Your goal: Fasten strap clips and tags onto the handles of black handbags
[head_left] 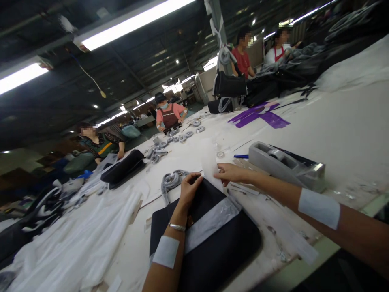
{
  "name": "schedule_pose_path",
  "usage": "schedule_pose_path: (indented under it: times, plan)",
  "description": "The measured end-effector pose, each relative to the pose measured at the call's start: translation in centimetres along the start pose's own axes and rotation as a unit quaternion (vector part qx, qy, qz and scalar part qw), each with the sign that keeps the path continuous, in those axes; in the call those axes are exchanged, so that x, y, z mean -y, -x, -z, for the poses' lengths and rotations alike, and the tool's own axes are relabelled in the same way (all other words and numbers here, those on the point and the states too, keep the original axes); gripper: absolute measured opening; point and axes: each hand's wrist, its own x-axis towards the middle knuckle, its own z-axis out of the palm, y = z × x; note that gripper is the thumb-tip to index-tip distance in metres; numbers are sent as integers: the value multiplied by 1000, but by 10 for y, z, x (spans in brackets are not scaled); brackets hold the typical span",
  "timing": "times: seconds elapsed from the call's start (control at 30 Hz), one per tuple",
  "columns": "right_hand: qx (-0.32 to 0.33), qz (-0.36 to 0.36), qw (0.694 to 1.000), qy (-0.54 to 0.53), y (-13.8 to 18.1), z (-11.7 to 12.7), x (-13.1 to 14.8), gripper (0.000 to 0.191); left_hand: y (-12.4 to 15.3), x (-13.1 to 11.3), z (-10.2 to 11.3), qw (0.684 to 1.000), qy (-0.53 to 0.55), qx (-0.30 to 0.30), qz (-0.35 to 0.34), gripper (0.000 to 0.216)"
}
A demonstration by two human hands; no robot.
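White desk carries everything. Black bag lying flat at near side. Grey tape dispenser to its right, beyond. Left grip on bag's far edge; can't tell if closed. Right grip pinching translucent strip.

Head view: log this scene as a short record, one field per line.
Left hand: touching the black bag near its far edge
Right hand: pinching a translucent white strip
Black bag: lying on the table, a translucent band across it
Right of bag: gray tape dispenser, blue pen
Beyond bag: coiled gray strap, purple strips
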Motion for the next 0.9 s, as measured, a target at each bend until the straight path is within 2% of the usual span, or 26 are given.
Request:
schedule_pose_path:
  times: [0.07, 0.13, 0.23, 0.33, 0.43, 0.53, 0.63, 0.9]
  plan:
    - [102, -28, 993, 44, 2, 8, 5, 30, -2, -1, -1, 1000, 15, -5, 9, 26]
    - [176, -71, 977, 94, 5, 13, 11, 34, -3, -1, -2, 1000, 22, -5, 19, 27]
    - [219, -123, 954, 165, 9, 16, 19, 36, -6, -1, -4, 1000, -1, 7, 19, 29]
    - [171, -117, 966, 155, 13, 11, 19, 35, -9, -1, -5, 995, -94, 18, 6, 26]
    - [62, -97, 993, 33, 17, -1, 12, 37, -11, 1, -8, 977, -207, 40, -9, 28]
    - [1, -100, 994, -46, 22, -13, 6, 35, -10, 4, -10, 966, -251, 58, -30, 32]
    - [15, -90, 995, -34, 26, -18, 10, 26, -9, 3, -11, 967, -249, 42, -41, 34]
    - [82, -111, 987, 88, 26, -14, 35, 12, -9, -9, -17, 982, -164, -62, -64, 30]
